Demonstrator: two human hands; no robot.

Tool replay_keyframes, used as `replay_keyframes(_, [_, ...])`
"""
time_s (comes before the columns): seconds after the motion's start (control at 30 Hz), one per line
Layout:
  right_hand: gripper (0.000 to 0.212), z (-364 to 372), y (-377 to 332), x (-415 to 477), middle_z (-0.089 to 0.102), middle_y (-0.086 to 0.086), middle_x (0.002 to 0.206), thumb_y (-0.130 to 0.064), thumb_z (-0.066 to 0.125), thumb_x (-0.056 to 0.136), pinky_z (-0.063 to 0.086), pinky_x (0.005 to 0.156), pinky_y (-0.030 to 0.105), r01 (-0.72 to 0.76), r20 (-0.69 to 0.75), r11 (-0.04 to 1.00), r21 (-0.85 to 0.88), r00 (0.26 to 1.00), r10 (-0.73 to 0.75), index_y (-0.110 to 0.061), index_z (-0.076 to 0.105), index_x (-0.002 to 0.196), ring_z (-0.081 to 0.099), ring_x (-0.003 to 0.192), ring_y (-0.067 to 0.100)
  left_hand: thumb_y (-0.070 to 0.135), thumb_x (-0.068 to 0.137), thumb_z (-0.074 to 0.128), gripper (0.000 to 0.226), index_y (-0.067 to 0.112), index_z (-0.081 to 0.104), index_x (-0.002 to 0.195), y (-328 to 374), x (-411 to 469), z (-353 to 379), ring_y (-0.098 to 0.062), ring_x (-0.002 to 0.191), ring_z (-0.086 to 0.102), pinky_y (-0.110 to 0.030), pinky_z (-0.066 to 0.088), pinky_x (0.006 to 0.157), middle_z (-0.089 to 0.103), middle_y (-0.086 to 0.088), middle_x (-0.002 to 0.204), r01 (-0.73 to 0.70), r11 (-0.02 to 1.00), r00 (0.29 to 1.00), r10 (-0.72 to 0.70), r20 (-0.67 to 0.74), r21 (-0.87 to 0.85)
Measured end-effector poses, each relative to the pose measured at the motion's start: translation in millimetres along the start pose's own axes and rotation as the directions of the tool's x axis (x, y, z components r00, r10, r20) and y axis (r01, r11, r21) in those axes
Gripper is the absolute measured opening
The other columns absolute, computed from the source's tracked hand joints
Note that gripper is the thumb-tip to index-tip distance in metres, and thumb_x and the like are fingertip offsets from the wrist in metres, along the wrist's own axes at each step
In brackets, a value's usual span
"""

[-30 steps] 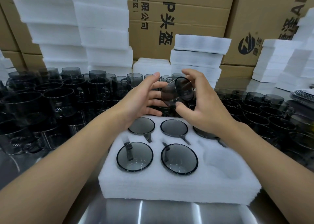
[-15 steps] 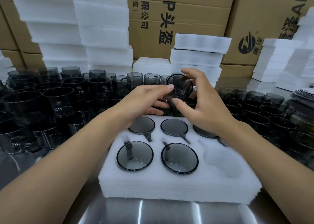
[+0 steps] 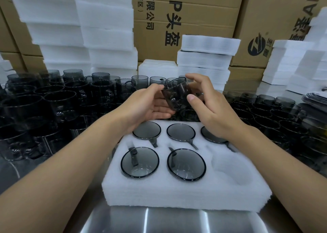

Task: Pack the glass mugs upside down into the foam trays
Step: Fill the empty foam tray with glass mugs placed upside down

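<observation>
A person's two bare forearms reach forward over a shiny metal desk (image 3: pixel 141 222). Both hands hold one smoky grey glass mug (image 3: pixel 175 94) in the air, tilted, above the far edge of a white foam tray (image 3: pixel 177 193). The left hand (image 3: pixel 150 105) cups it from below with the thumb at its rim. The right hand (image 3: pixel 212 112) pinches its other side between thumb and curled fingers. Five packed mugs (image 3: pixel 139 162) sit in the tray's round pockets. The front right pocket (image 3: pixel 230 169) shows bare foam. Loose mugs (image 3: pixel 53 105) crowd the desk on both sides of the tray. Behind them stand tall foam stacks (image 3: pixel 106 29) and brown cardboard boxes (image 3: pixel 185 11) printed with black Chinese characters.
</observation>
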State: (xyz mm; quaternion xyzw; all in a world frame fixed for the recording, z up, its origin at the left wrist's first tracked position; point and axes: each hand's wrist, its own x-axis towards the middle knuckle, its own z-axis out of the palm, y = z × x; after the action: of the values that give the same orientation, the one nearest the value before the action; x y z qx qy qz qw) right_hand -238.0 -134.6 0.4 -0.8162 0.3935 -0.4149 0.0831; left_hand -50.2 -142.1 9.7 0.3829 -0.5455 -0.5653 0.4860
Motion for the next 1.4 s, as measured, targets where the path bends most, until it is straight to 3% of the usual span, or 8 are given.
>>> replay_keyframes(0.17, [0.048, -0.5, -0.7, 0.5, 0.062, -0.006, 0.112, -0.047, 0.034, 0.089, 0.043, 0.075, 0.037, -0.017, 0.061, 1.0, -0.006, 0.998, 0.018, -0.044, 0.024, 0.136, 0.058, 0.082, 0.008, 0.022, 0.102, 0.033, 0.035, 0.004, 0.063, 0.095, -1.0, -1.5, 0.3, -0.022, 0.065, 0.071, -0.023, 0.056, 0.056, 0.072, -0.011, 0.075, -0.01, 1.0, 1.0, 0.009, 0.028, 0.006])
replay_keyframes(0.27, [0.053, -1.2, -1.9, -0.1, 0.061, -0.01, 0.111, -0.053, 0.038, 0.085, 0.048, 0.079, 0.042, -0.004, 0.065, 1.0, 0.006, 0.998, 0.004, -0.045, 0.022, 0.135, 0.061, 0.086, 0.018, 0.023, 0.102, 0.038, 0.034, 0.007, 0.066, 0.091, -2.8, -0.8, -2.1, -0.022, 0.072, 0.071, -0.026, 0.058, 0.06, 0.074, -0.013, 0.082, -0.034, 0.999, 0.999, 0.034, 0.035, -0.008])
replay_keyframes(0.37, [0.056, -0.3, -1.5, 0.2, 0.052, -0.018, 0.109, -0.058, 0.041, 0.08, 0.042, 0.072, 0.024, 0.024, 0.04, 0.999, 0.021, 0.999, -0.025, -0.049, 0.02, 0.132, 0.056, 0.095, 0.001, 0.027, 0.102, 0.042, 0.033, 0.011, 0.07, 0.095, -3.9, 0.4, -3.4, -0.02, 0.079, 0.071, -0.029, 0.058, 0.07, 0.074, -0.012, 0.093, -0.066, 0.998, 0.997, 0.067, 0.035, -0.013])
replay_keyframes(0.5, [0.056, 1.4, 0.9, 0.9, 0.04, -0.007, 0.118, -0.049, 0.051, 0.083, 0.04, 0.079, 0.021, 0.067, -0.006, 0.998, 0.009, 0.998, -0.067, -0.047, 0.021, 0.131, 0.051, 0.105, 0.006, 0.035, 0.102, 0.04, 0.036, 0.012, 0.069, 0.099, -3.8, 1.0, -2.5, -0.015, 0.074, 0.071, -0.028, 0.058, 0.069, 0.075, -0.008, 0.09, -0.061, 0.997, 0.998, 0.061, 0.001, 0.057])
replay_keyframes(0.8, [0.075, 1.4, 2.7, 2.5, 0.031, -0.004, 0.11, -0.03, 0.073, 0.077, 0.033, 0.086, 0.004, 0.216, -0.052, 0.962, -0.169, 0.972, -0.227, -0.015, 0.034, 0.139, 0.036, 0.1, -0.011, 0.045, 0.097, 0.047, 0.039, 0.015, 0.071, 0.095, -3.4, 0.8, -1.5, -0.021, 0.089, 0.072, -0.03, 0.057, 0.077, 0.075, -0.008, 0.095, -0.069, 0.989, 0.997, 0.065, 0.035, 0.129])
replay_keyframes(0.97, [0.073, 1.3, 2.1, 3.2, 0.03, -0.004, 0.112, -0.028, 0.076, 0.074, 0.039, 0.086, 0.012, 0.242, -0.069, 0.95, -0.197, 0.963, -0.26, -0.017, 0.038, 0.136, 0.037, 0.093, -0.005, 0.046, 0.093, 0.051, 0.035, 0.018, 0.071, 0.098, -3.3, -0.7, -0.9, -0.02, 0.09, 0.072, -0.029, 0.058, 0.075, 0.075, -0.006, 0.099, -0.09, 0.985, 0.993, 0.079, 0.083, 0.149])
replay_keyframes(1.23, [0.075, 0.5, 0.6, 4.5, 0.028, -0.003, 0.109, -0.014, 0.077, 0.07, 0.044, 0.09, 0.026, 0.218, -0.039, 0.935, -0.279, 0.971, -0.238, -0.018, 0.044, 0.137, 0.039, 0.106, 0.017, 0.039, 0.077, 0.066, 0.025, 0.031, 0.07, 0.1, -4.9, -5.0, -1.3, -0.009, 0.102, 0.068, -0.026, 0.057, 0.077, 0.072, 0.006, 0.107, -0.193, 0.954, 0.975, 0.161, 0.151, 0.229])
replay_keyframes(1.4, [0.07, -8.2, -7.4, 4.3, 0.032, -0.003, 0.108, -0.039, 0.079, 0.068, 0.048, 0.08, 0.029, 0.263, 0.082, 0.912, -0.314, 0.965, -0.25, -0.022, 0.049, 0.129, 0.046, 0.098, 0.017, 0.036, 0.067, 0.077, 0.041, 0.045, 0.068, 0.106, -5.2, -7.0, -4.9, -0.009, 0.107, 0.065, -0.028, 0.056, 0.081, 0.07, 0.008, 0.114, -0.271, 0.922, 0.943, 0.197, 0.269, 0.276])
